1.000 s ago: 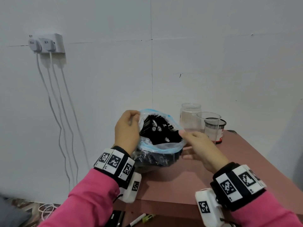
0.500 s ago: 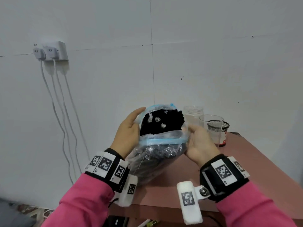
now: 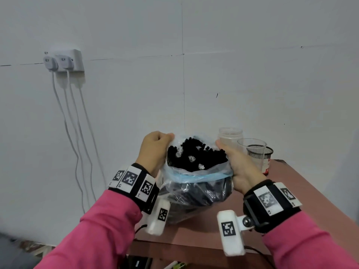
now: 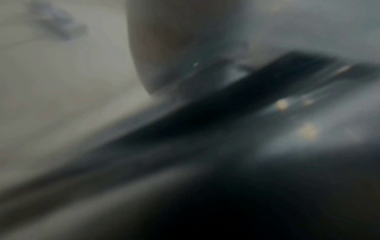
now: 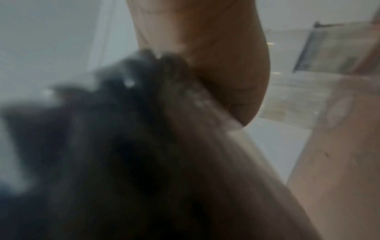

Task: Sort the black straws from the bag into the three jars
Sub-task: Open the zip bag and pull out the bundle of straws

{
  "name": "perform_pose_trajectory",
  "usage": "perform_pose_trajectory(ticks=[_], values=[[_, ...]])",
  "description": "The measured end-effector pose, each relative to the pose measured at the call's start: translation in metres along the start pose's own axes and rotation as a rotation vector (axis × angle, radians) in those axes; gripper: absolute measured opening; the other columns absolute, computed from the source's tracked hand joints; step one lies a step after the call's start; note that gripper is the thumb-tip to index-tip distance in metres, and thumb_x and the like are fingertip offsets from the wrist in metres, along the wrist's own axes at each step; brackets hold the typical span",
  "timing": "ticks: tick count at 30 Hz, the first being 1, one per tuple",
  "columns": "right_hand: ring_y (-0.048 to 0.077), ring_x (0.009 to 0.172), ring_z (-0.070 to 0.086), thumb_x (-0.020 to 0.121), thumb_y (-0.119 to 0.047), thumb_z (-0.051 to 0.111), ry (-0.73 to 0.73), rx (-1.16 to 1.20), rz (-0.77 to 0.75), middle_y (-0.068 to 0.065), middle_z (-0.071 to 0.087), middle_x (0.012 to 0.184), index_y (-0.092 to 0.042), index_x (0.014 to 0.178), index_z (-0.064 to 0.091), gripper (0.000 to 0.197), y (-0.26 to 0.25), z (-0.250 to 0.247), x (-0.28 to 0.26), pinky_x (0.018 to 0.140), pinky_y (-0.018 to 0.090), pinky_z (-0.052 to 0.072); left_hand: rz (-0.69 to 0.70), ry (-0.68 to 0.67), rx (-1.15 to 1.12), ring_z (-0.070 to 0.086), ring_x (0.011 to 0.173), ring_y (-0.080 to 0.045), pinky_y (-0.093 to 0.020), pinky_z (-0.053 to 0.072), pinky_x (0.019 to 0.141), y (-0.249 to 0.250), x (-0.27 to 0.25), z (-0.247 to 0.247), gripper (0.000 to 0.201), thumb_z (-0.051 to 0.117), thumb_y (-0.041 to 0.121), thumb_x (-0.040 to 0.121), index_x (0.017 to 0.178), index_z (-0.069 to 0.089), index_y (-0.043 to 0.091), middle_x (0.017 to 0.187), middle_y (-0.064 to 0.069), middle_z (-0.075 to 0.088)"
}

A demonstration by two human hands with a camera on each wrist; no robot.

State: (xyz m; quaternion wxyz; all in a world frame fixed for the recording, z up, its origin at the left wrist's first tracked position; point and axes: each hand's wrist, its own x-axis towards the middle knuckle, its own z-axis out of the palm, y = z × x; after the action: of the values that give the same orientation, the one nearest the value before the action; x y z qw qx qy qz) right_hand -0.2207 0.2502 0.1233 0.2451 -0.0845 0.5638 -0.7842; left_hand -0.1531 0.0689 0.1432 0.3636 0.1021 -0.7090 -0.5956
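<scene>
A clear plastic bag (image 3: 196,193) with a blue rim band, packed with black straws (image 3: 196,154), is held upright over the left end of the reddish table (image 3: 303,206). My left hand (image 3: 155,152) grips the bag's left rim with curled fingers. On the opposite rim, my right hand (image 3: 237,164) clasps the plastic. Behind the right hand stand a clear jar (image 3: 230,135), a clear cup (image 3: 252,146) and a black mesh holder (image 3: 267,152). Both wrist views are blurred; the straws (image 5: 127,97) show dark beside my right palm (image 5: 216,48).
A white wall stands close behind the table. A wall socket (image 3: 64,61) with white cables (image 3: 77,133) hanging down is at the left. The table's front edge (image 3: 174,249) runs below the bag; small items lie under it.
The bag has been turned more upright and its mouth pulled wider. My left fingers curled onto the rim, and my right hand slid up along the right rim.
</scene>
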Motion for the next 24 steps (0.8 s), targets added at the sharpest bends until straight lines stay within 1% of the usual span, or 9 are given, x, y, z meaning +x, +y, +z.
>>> perform_pose_trajectory(ticks=[3, 6, 8, 10, 14, 16, 20, 22, 24], values=[[0.047, 0.098, 0.066, 0.09, -0.045, 0.062, -0.061, 0.018, 0.052, 0.028, 0.065, 0.114, -0.007, 0.129, 0.053, 0.055, 0.0, -0.002, -0.001, 0.09, 0.059, 0.05, -0.112, 0.046, -0.076, 0.042, 0.069, -0.025, -0.036, 0.042, 0.062, -0.007, -0.001, 0.002, 0.036, 0.064, 0.014, 0.088, 0.062, 0.039, 0.017, 0.066, -0.006, 0.04], [0.029, 0.079, 0.067, 0.092, -0.056, 0.048, -0.002, -0.124, -0.077, 0.019, 0.066, 0.105, -0.019, 0.122, 0.05, 0.048, -0.006, -0.003, -0.014, 0.073, 0.044, 0.056, -0.045, 0.153, -0.052, 0.036, 0.056, -0.019, -0.028, 0.035, 0.052, -0.004, -0.003, -0.002, 0.03, 0.055, 0.007, 0.091, 0.068, 0.039, 0.018, 0.061, -0.002, 0.035], [0.018, 0.084, 0.059, 0.091, -0.06, 0.046, 0.136, -0.417, -0.214, 0.005, 0.06, 0.102, -0.026, 0.122, 0.046, 0.046, -0.004, -0.004, -0.025, 0.076, 0.041, 0.052, -0.014, 0.203, -0.041, 0.033, 0.042, -0.011, -0.021, 0.03, 0.04, -0.004, -0.005, -0.007, 0.016, 0.046, 0.003, 0.093, 0.087, 0.044, 0.018, 0.056, 0.001, 0.036], [0.018, 0.089, 0.057, 0.089, -0.062, 0.047, 0.258, -0.636, -0.311, 0.002, 0.058, 0.105, -0.024, 0.115, 0.042, 0.046, -0.001, -0.007, -0.029, 0.084, 0.043, 0.052, 0.027, 0.18, -0.038, 0.032, 0.035, -0.009, -0.02, 0.028, 0.037, -0.006, -0.008, -0.01, 0.025, 0.036, 0.0, 0.093, 0.093, 0.048, 0.021, 0.052, 0.002, 0.035], [0.019, 0.075, 0.061, 0.088, -0.066, 0.047, 0.126, -0.602, -0.242, 0.007, 0.062, 0.102, -0.022, 0.115, 0.043, 0.051, -0.002, -0.002, -0.03, 0.056, 0.029, 0.052, 0.111, 0.035, 0.015, 0.032, 0.041, -0.012, -0.022, 0.033, 0.041, -0.002, -0.023, -0.002, 0.04, 0.028, -0.003, 0.094, 0.093, 0.058, 0.023, 0.051, 0.001, 0.034], [0.023, 0.089, 0.064, 0.083, -0.068, 0.054, 0.108, -0.524, -0.21, 0.006, 0.059, 0.114, -0.02, 0.124, 0.042, 0.064, -0.003, 0.004, -0.022, 0.061, 0.032, 0.056, 0.185, -0.028, 0.055, 0.038, 0.047, -0.012, -0.026, 0.039, 0.048, 0.005, -0.032, 0.004, 0.039, 0.032, -0.001, 0.096, 0.1, 0.056, 0.03, 0.059, 0.001, 0.039], [0.024, 0.105, 0.06, 0.08, -0.04, 0.074, 0.287, -0.523, -0.412, 0.005, 0.057, 0.116, -0.013, 0.133, 0.043, 0.067, -0.004, 0.006, -0.003, 0.092, 0.046, 0.052, 0.262, -0.109, 0.03, 0.043, 0.054, -0.009, -0.022, 0.04, 0.053, 0.016, -0.041, 0.004, 0.042, 0.041, -0.002, 0.091, 0.109, 0.046, 0.035, 0.071, -0.003, 0.045], [0.015, 0.088, 0.061, 0.086, -0.021, 0.07, 0.312, -0.512, -0.551, -0.001, 0.058, 0.095, -0.011, 0.131, 0.049, 0.05, -0.008, 0.007, -0.002, 0.081, 0.033, 0.053, 0.299, -0.079, 0.077, 0.043, 0.056, -0.009, -0.026, 0.039, 0.058, 0.02, -0.039, 0.0, 0.031, 0.045, 0.005, 0.09, 0.103, 0.047, 0.033, 0.071, -0.004, 0.045], [0.007, 0.07, 0.056, 0.091, -0.014, 0.062, 0.303, -0.5, -0.688, -0.007, 0.054, 0.084, -0.015, 0.127, 0.053, 0.037, -0.01, 0.01, -0.005, 0.061, 0.017, 0.046, 0.333, -0.009, 0.203, 0.05, 0.083, -0.01, -0.029, 0.041, 0.076, 0.02, -0.035, -0.004, 0.011, 0.052, 0.028, 0.086, 0.093, 0.05, 0.036, 0.093, -0.006, 0.051]])
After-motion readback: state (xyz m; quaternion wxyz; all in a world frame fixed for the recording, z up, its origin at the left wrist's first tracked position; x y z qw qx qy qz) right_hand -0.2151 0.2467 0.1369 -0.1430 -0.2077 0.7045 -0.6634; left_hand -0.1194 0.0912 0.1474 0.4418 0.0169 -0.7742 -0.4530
